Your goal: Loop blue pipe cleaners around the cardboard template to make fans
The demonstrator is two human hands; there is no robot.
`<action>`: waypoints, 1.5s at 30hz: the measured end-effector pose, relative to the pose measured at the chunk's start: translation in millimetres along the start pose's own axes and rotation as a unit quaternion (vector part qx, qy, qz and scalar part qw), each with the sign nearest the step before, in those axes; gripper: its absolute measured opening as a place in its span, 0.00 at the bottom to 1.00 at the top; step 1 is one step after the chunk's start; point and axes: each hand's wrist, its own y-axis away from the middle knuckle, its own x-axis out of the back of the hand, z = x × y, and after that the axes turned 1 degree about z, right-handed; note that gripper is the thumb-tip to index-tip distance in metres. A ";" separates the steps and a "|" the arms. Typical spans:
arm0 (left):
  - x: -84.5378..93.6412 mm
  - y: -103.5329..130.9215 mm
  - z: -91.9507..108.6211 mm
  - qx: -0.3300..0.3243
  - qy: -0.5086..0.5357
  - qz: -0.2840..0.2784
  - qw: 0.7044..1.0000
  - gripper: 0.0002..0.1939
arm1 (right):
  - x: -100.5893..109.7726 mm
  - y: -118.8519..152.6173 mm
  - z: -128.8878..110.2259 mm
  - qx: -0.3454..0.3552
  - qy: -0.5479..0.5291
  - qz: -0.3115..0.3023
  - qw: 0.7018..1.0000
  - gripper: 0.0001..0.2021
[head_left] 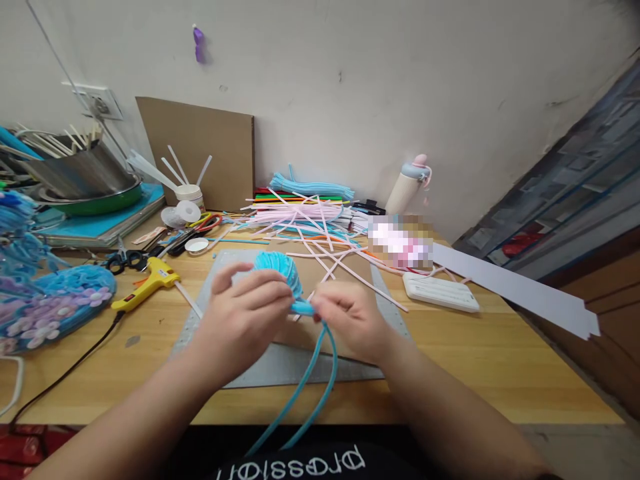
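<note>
My left hand is closed around the near side of a rounded bundle of bright blue pipe cleaners, its fingers hiding part of it. At the bundle's lower end, a narrow blue stem runs across to my right hand, whose thumb and fingers pinch it. Two long blue pipe cleaner strands hang from that pinch and curve down toward my lap. Both hands are raised over a piece of cardboard lying on a grey cutting mat.
Left lie a yellow glue gun, black scissors and a blue flower piece. Behind the mat are loose pink pipe cleaners. To the right stand a bottle and a white box-like item, near a long white strip.
</note>
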 end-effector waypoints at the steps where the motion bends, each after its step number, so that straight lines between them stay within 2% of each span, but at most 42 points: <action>1: 1.6 0.2 -7.1 0.016 0.018 0.026 0.999 0.09 | 7.1 -2.0 2.2 0.012 -0.013 0.063 0.998 0.14; 3: 2.9 0.0 -23.1 0.073 0.082 0.098 0.989 0.08 | 19.4 -7.8 10.4 -0.005 -0.067 0.198 0.978 0.15; 4: 2.4 -0.4 -30.7 0.100 0.134 0.144 0.975 0.07 | 23.4 -11.1 15.3 -0.030 -0.097 0.232 0.967 0.15; 5: 0.9 -0.9 -37.1 0.125 0.185 0.174 0.959 0.07 | 25.3 -14.3 19.9 -0.061 -0.126 0.230 0.963 0.14; 7: -4.0 -1.8 -45.3 0.152 0.258 0.199 0.933 0.06 | 22.9 -19.2 26.4 -0.120 -0.187 0.175 0.959 0.12; 9: -10.5 -1.7 -47.3 0.147 0.301 0.176 0.926 0.06 | 14.3 -20.8 28.9 -0.154 -0.238 0.105 0.953 0.13; 13: -21.5 1.3 -44.0 0.093 0.302 0.081 0.945 0.08 | -3.9 -16.7 29.2 -0.201 -0.315 0.026 0.927 0.12; 17: -24.8 2.8 -42.7 0.052 0.216 0.058 0.973 0.11 | -9.8 -12.5 29.0 -0.265 -0.390 -0.022 0.882 0.11; 18: -24.8 2.7 -42.5 0.042 0.197 0.060 0.978 0.11 | -10.8 -12.0 28.0 -0.261 -0.398 -0.024 0.879 0.09; 20: -25.4 2.4 -40.8 0.028 0.167 0.073 0.983 0.11 | -14.3 -11.2 24.6 -0.220 -0.392 -0.008 0.893 0.07; 23: -28.8 3.1 -34.7 0.028 0.129 0.117 0.984 0.12 | -23.1 -9.5 18.1 -0.144 -0.369 0.040 0.917 0.17; 26: -33.7 5.1 -26.4 0.044 0.102 0.158 0.981 0.13 | -30.1 -7.6 15.0 -0.116 -0.349 0.064 0.928 0.25; 29: -36.0 6.1 -20.3 0.061 0.098 0.174 0.978 0.12 | -31.0 -7.4 17.4 -0.100 -0.323 0.066 0.939 0.25; 32: -34.5 4.7 -18.0 0.093 0.138 0.174 0.971 0.11 | -28.1 -9.4 22.6 -0.087 -0.312 0.057 0.944 0.23; 35: -31.8 2.1 -17.9 0.160 0.212 0.172 0.949 0.09 | -25.2 -12.1 26.1 -0.083 -0.317 0.048 0.944 0.23; 41: -36.1 -3.7 -19.6 0.272 0.348 0.170 0.881 0.03 | -25.2 -14.4 28.9 -0.098 -0.328 0.079 0.936 0.22; 43: -43.2 -7.8 -20.0 0.325 0.392 0.160 0.846 0.03 | -27.4 -14.4 33.3 -0.107 -0.353 0.093 0.925 0.21; 45: -53.4 -13.5 -20.1 0.377 0.457 0.152 0.791 0.05 | -30.6 -14.5 40.1 -0.131 -0.382 0.109 0.908 0.19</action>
